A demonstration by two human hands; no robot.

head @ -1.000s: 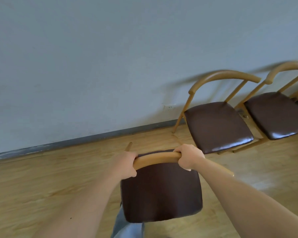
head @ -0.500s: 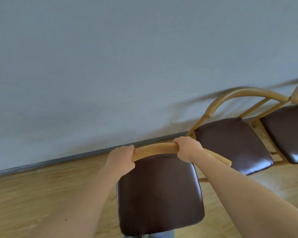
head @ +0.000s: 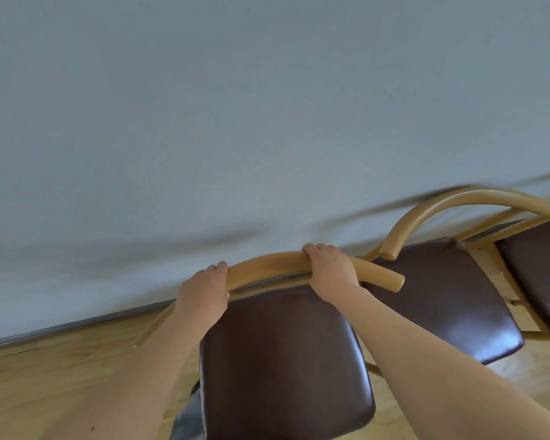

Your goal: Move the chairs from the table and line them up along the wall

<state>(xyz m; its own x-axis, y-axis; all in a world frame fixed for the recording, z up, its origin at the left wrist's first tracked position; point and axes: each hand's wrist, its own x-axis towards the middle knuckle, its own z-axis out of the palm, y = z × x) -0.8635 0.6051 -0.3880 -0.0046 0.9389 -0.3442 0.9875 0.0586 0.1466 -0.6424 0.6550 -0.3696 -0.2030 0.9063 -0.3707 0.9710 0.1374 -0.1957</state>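
A grey wall (head: 204, 122) fills most of the view above a wooden floor (head: 45, 392). Along the wall at the right stand a nearer chair (head: 442, 296) and, just beside it, a farther chair (head: 546, 274). Next to them is the held chair (head: 283, 360), its curved back rail (head: 267, 265) close to the wall, with the left hand (head: 204, 290) and right hand (head: 329, 268) both curled around it.

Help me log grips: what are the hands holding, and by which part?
The chair, by its curved back rail: the left hand grips the rail's left part, the right hand its right part.
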